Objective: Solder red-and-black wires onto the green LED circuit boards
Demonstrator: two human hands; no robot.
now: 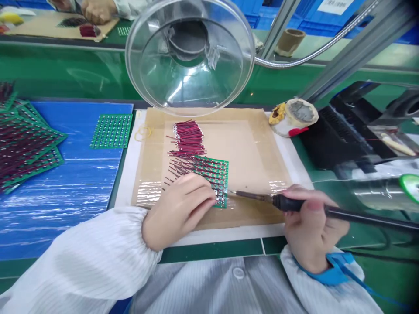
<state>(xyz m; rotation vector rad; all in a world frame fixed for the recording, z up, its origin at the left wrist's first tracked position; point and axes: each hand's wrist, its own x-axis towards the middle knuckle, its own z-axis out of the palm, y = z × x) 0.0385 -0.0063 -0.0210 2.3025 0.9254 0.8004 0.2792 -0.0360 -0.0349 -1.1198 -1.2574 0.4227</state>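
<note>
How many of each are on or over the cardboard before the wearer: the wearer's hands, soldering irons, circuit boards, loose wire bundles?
Left hand and right hand: 2
Soldering iron: 1
Circuit board, partly covered by wires and fingers: 1
Loose wire bundle: 1
Total: 5

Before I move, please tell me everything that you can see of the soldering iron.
The soldering iron is long and slim: a black handle, thicker at the front, a narrow, brownish, metal-looking shaft and a paler, pointed tip. It lies nearly level across the picture in the grip of the right hand. The tip points left, just short of the right edge of the green board, over the brown sheet. The handle's rear runs out of the picture. Whether it is hot cannot be seen.
</note>
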